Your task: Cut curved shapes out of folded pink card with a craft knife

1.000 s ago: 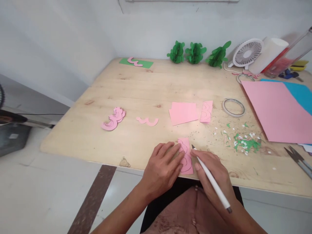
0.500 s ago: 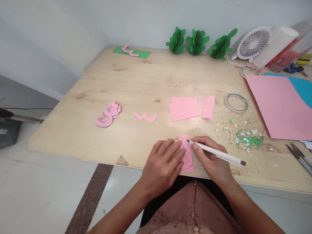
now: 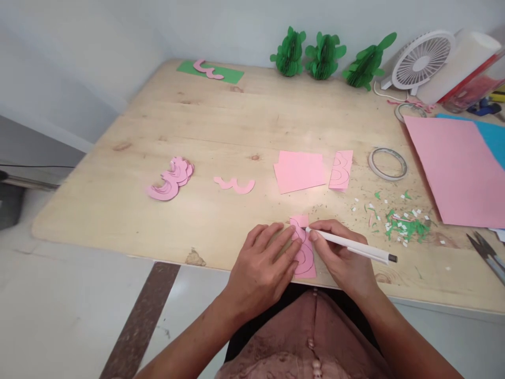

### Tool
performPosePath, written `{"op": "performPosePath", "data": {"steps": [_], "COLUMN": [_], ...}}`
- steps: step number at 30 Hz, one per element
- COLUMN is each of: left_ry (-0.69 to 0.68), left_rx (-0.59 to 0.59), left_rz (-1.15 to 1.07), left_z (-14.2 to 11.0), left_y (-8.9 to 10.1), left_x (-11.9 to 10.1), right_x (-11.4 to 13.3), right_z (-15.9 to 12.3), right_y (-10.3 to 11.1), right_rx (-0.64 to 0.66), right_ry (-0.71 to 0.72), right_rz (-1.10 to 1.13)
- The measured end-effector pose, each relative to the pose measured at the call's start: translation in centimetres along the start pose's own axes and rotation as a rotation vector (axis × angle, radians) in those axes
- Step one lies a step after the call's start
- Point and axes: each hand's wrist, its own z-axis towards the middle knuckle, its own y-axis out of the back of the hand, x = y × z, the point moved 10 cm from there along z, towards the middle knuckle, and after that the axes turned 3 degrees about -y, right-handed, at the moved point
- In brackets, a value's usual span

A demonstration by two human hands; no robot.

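At the table edge (image 3: pixel 158 250), clear of cutouts (image 3: pixel 180 172), flat left hand (image 3: pixel 262 260) pins paper (image 3: pixel 305 255); right hand (image 3: pixel 347 263) pinches pen (image 3: pixel 351 243).

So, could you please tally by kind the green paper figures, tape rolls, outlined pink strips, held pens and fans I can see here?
Green paper figures: 3
Tape rolls: 2
Pink strips with visible drawn outlines: 2
White pen in the right hand: 1
Fan: 1
Total: 9

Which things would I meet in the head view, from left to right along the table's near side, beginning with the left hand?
Left hand, pink paper with drawn curves, right hand holding a white pen, green and white scraps, scissors.
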Motion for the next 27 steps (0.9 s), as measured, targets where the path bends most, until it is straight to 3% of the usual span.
{"op": "performPosePath", "data": {"steps": [27], "left_ry": [-0.002], "left_rx": [-0.007], "left_rz": [0.005], "left_z": [0.02], "left_y": [0.02], "left_x": [-0.06], "right_x": [0.44], "right_z": [-0.07], "right_y": [-0.29], "right_rx": [0.028], "right_ry": [0.039], "right_rz": [-0.009]}}
